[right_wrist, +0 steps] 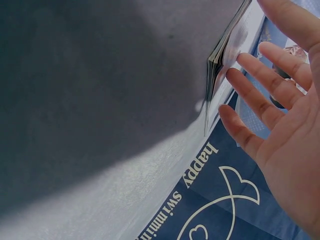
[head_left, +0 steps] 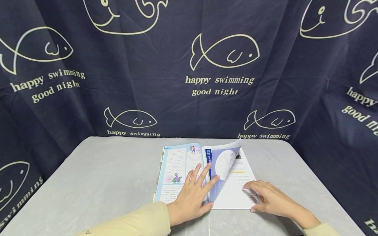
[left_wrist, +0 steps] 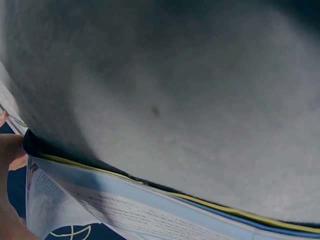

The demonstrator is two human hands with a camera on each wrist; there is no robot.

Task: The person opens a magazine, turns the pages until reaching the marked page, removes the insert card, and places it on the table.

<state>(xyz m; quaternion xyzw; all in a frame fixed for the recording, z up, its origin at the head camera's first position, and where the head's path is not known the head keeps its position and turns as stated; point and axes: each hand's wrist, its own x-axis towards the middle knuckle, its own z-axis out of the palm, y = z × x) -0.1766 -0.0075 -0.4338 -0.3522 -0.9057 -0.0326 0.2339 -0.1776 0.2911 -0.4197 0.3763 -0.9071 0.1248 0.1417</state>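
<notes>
An open magazine (head_left: 172, 167) lies on the grey table, with a blue-bordered text page at its left. One page (head_left: 218, 154) with a purple print stands partly raised from the fold, its top corner curling over the white right-hand page (head_left: 236, 196). Across the fold lies my left hand (head_left: 190, 198), fingers spread over the left page and the foot of the raised one. My right hand (head_left: 270, 199) is at the magazine's lower right edge, its fingers loosely bent. In the right wrist view the fingers (right_wrist: 245, 132) are apart beside the page edges (right_wrist: 214, 67).
The grey tabletop (head_left: 103, 177) extends to both sides of the magazine. Behind and around it hangs a dark blue curtain (head_left: 177, 108) printed with fish outlines and lettering. Light yellow sleeves (head_left: 138, 221) cover the forearms.
</notes>
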